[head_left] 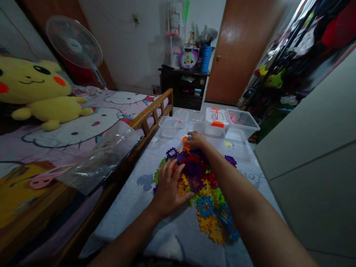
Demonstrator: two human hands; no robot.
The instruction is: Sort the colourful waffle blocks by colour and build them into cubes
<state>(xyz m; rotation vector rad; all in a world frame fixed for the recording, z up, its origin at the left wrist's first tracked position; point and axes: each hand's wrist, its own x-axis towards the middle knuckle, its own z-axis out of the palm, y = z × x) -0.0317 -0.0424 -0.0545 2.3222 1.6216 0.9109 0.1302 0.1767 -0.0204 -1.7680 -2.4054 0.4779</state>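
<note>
A heap of colourful interlocking plastic blocks [205,205] covers the middle of the cloth-topped table, with notched square pieces in purple, red, yellow, green, blue and orange. My left hand [170,191] is open over the heap's near left side, fingers spread and thumb out to the right. At the far end, my right hand [198,141] has its fingers curled at an orange block [185,144], beside a small bit of blue. My right forearm crosses above the heap and hides part of it. A purple block [230,160] lies to the right of that arm.
Along the table's far edge stand clear plastic boxes [168,127], a lidded box with orange clips [216,120] and a larger open bin [243,121]. A wooden bed rail [151,111] borders the left side, with a crinkled plastic bag [102,157] by it. A white cabinet [311,148] stands right.
</note>
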